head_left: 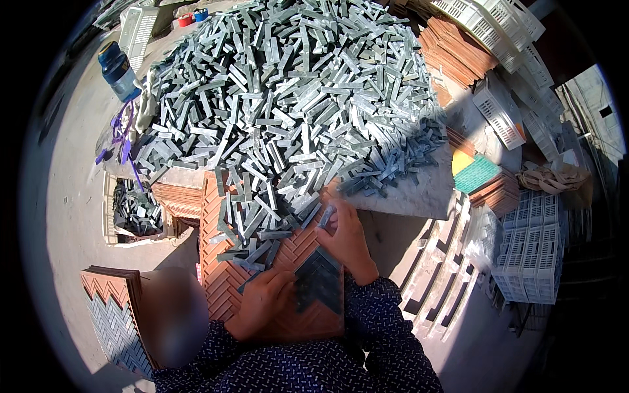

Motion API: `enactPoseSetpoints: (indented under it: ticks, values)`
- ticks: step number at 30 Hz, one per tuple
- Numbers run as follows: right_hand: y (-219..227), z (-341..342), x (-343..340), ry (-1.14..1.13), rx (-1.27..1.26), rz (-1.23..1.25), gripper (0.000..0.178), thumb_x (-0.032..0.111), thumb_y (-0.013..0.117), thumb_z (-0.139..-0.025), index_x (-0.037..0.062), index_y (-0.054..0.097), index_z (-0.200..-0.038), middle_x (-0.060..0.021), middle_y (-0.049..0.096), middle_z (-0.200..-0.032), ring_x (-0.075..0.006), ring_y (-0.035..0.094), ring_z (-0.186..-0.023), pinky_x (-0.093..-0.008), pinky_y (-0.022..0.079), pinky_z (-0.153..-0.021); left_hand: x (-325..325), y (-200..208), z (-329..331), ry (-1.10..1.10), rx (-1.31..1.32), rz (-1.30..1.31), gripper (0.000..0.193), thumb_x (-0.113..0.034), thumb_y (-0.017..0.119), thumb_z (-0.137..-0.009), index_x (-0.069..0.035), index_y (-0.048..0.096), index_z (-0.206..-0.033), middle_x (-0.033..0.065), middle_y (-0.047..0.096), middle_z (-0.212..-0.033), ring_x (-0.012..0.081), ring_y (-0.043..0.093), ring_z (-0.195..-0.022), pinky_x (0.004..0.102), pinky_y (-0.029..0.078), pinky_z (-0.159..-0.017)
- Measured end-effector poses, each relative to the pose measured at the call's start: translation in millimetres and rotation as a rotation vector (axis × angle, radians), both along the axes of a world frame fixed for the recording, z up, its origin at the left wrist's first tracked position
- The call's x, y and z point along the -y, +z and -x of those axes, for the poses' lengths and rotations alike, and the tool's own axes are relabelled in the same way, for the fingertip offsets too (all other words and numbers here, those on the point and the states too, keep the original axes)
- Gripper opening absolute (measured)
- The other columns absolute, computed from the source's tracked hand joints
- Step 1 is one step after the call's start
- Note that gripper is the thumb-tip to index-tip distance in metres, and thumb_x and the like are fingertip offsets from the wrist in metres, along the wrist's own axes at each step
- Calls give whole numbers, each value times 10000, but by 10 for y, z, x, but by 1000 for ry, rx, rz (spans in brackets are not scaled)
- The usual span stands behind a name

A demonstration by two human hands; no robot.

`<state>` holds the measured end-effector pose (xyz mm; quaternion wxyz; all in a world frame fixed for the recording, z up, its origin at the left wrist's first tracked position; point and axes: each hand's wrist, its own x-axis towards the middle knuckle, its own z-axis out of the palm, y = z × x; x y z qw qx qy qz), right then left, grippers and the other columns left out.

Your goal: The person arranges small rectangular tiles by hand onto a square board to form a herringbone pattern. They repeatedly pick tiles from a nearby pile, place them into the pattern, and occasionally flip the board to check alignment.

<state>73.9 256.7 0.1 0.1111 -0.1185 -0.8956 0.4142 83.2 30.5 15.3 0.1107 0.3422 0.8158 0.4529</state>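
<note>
My right hand [348, 241] pinches a small grey stone strip [325, 215] between thumb and fingers, just above the near edge of a heap of such strips [282, 98]. My left hand [262, 302] is closed, fingers curled together over the left part of an orange-brown herringbone mould [288, 327] in front of me. What its fingers hold, if anything, is hidden. Dark grey strips laid in a zigzag [318, 280] fill part of the mould between my hands. Loose strips [259, 252] lie just beyond my left hand.
Another herringbone mould [216, 262] lies at the left. Stacked moulds stand at the lower left [111, 308] and far right [455, 52]. A crate of strips [108, 216] sits left, a water bottle [118, 72] behind it. White crates [529, 252] and a pallet [439, 268] are right.
</note>
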Motion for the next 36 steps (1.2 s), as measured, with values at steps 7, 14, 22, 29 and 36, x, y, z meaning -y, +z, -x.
enactPoseSetpoints:
  ticks: [7, 14, 22, 29, 36]
  values:
    - [-140, -353, -208, -185, 94, 618, 264, 29, 549, -851, -47, 579, -1103, -117, 654, -929, -167, 660, -793, -278, 525, -717, -467, -70, 391, 66, -203, -18, 92, -71, 607, -775, -49, 518, -782, 108, 521, -801, 312, 573, -752, 390, 485, -600]
    - [-152, -620, -62, -204, 114, 322, 182, 24, 575, -825, 3, 638, -994, -106, 665, -838, -162, 652, -727, -292, 510, -660, -840, -224, 562, 205, -428, 277, 218, -231, 680, -715, -84, 522, -746, 59, 469, -814, 233, 565, -692, 365, 468, -521]
    - [-74, -742, 73, -148, -4, -16, 147, 6, 625, -778, 14, 644, -924, -112, 621, -801, -213, 625, -658, -299, 496, -607, -885, -308, 541, 221, -530, 311, 178, -177, 652, -686, -79, 510, -728, 54, 468, -788, 218, 579, -696, 344, 484, -501]
    - [10, -637, 33, -48, -33, -65, 182, 8, 651, -760, 28, 637, -940, -121, 608, -869, -255, 628, -737, -315, 502, -653, -743, -217, 478, 186, -417, 270, 160, -169, 623, -772, -77, 495, -750, 95, 493, -757, 293, 579, -627, 399, 470, -507]
    - [-10, -640, 18, -43, -54, -97, 100, 54, 635, -772, 62, 607, -868, -113, 587, -818, -317, 599, -743, -384, 486, -637, -432, -234, 200, 125, -68, 174, 151, -115, 623, -796, -40, 504, -850, 153, 585, -768, 369, 598, -658, 446, 476, -531]
